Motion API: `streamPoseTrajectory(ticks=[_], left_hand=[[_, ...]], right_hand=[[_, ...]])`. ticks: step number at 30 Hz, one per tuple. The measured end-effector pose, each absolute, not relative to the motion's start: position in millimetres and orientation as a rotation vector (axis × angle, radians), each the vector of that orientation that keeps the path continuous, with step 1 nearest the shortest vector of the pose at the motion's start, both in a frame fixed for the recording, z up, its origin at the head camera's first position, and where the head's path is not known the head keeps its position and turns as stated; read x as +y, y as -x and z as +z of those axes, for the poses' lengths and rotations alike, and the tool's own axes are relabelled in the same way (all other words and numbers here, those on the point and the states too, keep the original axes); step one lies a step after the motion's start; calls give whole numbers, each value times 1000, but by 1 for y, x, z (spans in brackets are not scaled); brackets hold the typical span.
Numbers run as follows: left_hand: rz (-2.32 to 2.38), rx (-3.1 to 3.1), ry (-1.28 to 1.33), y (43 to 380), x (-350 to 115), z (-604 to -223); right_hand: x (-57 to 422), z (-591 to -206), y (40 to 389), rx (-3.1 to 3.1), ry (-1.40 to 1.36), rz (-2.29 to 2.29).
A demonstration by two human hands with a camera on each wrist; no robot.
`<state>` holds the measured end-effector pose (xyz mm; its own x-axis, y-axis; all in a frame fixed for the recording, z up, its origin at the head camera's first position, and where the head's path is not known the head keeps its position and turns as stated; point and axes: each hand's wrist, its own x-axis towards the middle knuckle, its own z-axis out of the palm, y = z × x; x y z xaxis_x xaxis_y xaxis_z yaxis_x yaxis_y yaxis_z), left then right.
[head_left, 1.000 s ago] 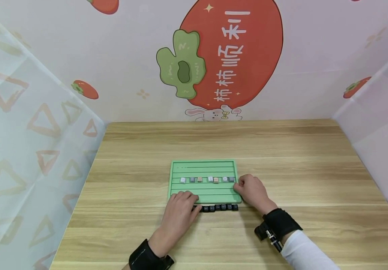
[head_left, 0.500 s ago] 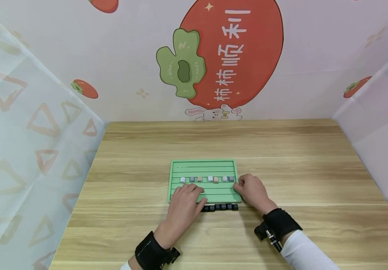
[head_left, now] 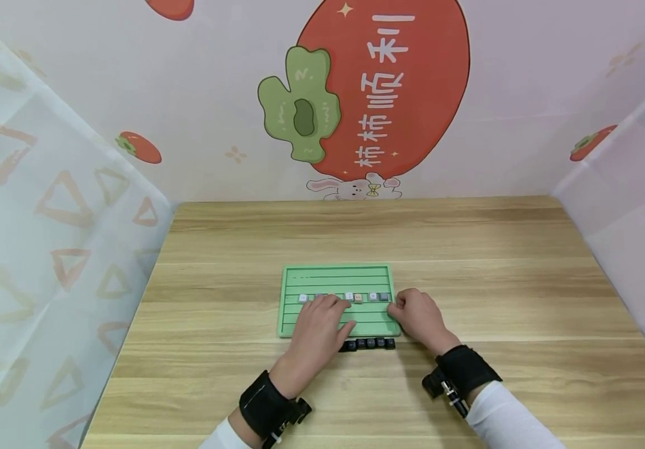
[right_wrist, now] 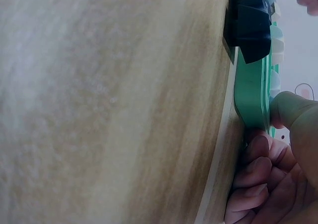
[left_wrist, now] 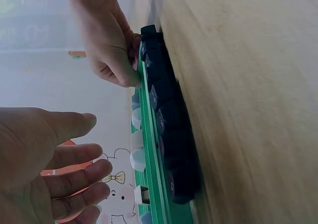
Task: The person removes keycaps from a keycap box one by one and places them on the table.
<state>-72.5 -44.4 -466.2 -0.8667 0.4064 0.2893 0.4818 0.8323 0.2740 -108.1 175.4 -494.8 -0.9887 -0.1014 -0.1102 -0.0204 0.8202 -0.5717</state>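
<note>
A green ridged board (head_left: pixel 375 321) lies on the table with a row of white, grey and tan keycaps (head_left: pixel 358 299) across its middle. Along its near edge runs a row of black keycaps (head_left: pixel 371 343). My left hand (head_left: pixel 318 330) hovers over the board's left half, hiding part of both rows. In the left wrist view that hand (left_wrist: pixel 54 169) has extended, spread fingers and holds nothing. My right hand (head_left: pixel 420 318) grips the board's right edge. The right wrist view shows its thumb (right_wrist: pixel 288 110) on the top face and the other fingers curled beside the edge.
The wooden table (head_left: pixel 496 268) extends around the board on all sides. A printed backdrop (head_left: pixel 204 93) stands behind the table, and pale sheets (head_left: pixel 636 206) flank both sides.
My left hand has moved rightward and away from me, from the near left corner to over the board's middle row. The right hand stays at the board's edge.
</note>
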Motion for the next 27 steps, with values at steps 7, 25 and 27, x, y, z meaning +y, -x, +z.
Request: streamPoseTrajectory(ticks=[7,25,27], left_hand=[[-552,-2841,690,81,-32,-466],[-409,-2942,819,94,2,-459],[-413,-2937,823,96,6,-461]], right_hand=[[176,-496,108,2866,98,-897],[177,-498,110,2881,101,-877],[177,-498,110,2885,113,-881]])
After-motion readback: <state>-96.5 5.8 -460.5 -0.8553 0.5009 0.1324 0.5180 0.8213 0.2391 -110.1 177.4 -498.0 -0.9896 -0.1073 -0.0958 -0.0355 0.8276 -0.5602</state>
